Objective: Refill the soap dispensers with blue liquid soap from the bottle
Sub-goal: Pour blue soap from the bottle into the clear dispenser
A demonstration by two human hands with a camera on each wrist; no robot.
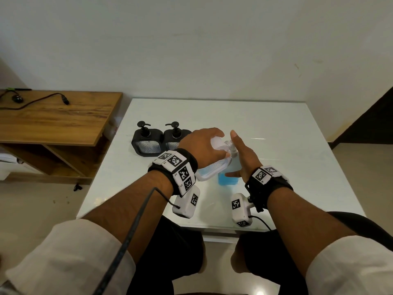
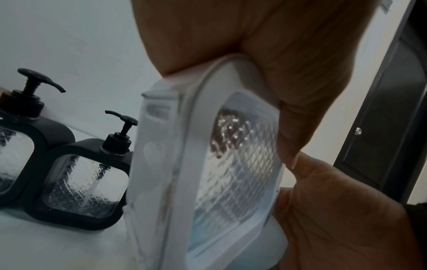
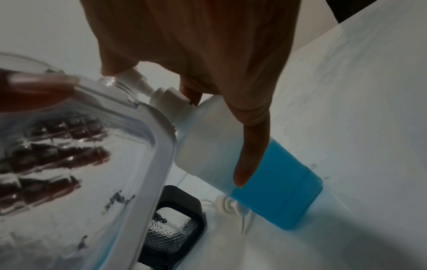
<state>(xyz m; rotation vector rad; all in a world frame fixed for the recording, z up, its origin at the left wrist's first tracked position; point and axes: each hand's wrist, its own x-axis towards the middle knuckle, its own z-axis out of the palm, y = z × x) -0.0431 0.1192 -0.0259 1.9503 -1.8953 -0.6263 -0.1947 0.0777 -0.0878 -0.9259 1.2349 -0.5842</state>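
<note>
At the white bench (image 1: 276, 133), our left hand (image 1: 202, 143) grips a white-framed dispenser (image 2: 208, 164), fingers (image 3: 34, 85) clamped on its upper end, tilting it against the soap bottle (image 3: 272, 173). Our right hand (image 1: 242, 158) lies along that bottle, fingers straight, one tip at the pump head (image 3: 136, 80). Blue soap fills the bottle's lower part. Two black dispensers (image 1: 146, 141) (image 1: 176, 136) stand side by side behind, near the bench's left edge.
</note>
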